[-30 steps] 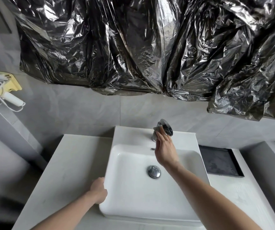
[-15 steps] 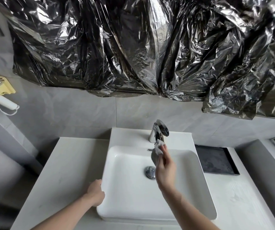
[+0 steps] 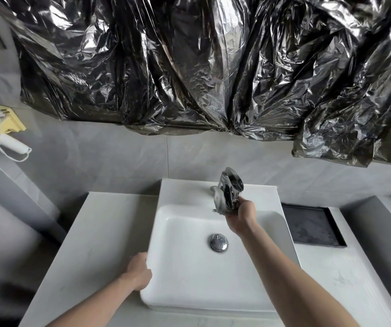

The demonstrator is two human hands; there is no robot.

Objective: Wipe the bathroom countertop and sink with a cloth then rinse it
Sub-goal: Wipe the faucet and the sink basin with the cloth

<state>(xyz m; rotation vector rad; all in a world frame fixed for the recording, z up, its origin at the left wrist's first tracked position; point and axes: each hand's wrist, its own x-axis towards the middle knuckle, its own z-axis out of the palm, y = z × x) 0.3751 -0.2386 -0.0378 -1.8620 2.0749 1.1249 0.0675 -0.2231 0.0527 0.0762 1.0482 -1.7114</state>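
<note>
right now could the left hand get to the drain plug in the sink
Probably yes. The left hand rests on the sink's left outer wall, and the drain plug lies bare in the open basin, with nothing between them. The right hand is up at the faucet.

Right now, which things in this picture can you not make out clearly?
All in the head view:
- Cloth: mostly hidden behind the faucet and the right hand; its size and shape are unclear.
- Left hand: its fingers are hidden by the sink's left edge.
- Mirror area: covered by crinkled black plastic.
- White device on the left wall: cut off by the frame edge.
- Water flow: cannot tell.
</note>
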